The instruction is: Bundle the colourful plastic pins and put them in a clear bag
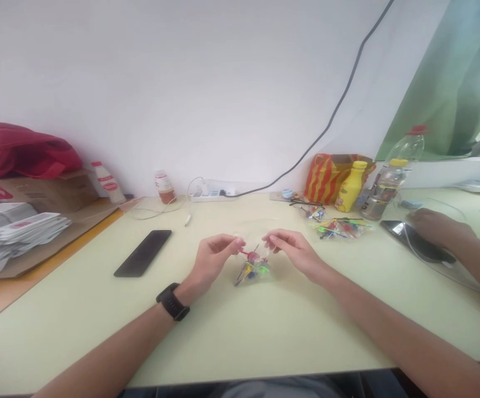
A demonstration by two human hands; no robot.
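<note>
My left hand [212, 257] and my right hand [291, 249] pinch the two top corners of a small clear plastic bag [253, 266] over the middle of the pale green table [231, 331]. The bag holds several small coloured pieces in red, yellow, blue and green, and its bottom rests on the table. A black watch [172, 302] sits on my left wrist. A second clear bag of coloured pieces [341, 228] lies further right, apart from both hands.
A black phone [143, 252] lies left of my hands. Along the wall stand a power strip [212, 193], small bottles [165, 187], a yellow bottle [351, 193] and a clear bottle [389, 179]. Another person's hand [434, 226] rests at right. Papers [11, 229] and a red bag [16, 149] sit at left.
</note>
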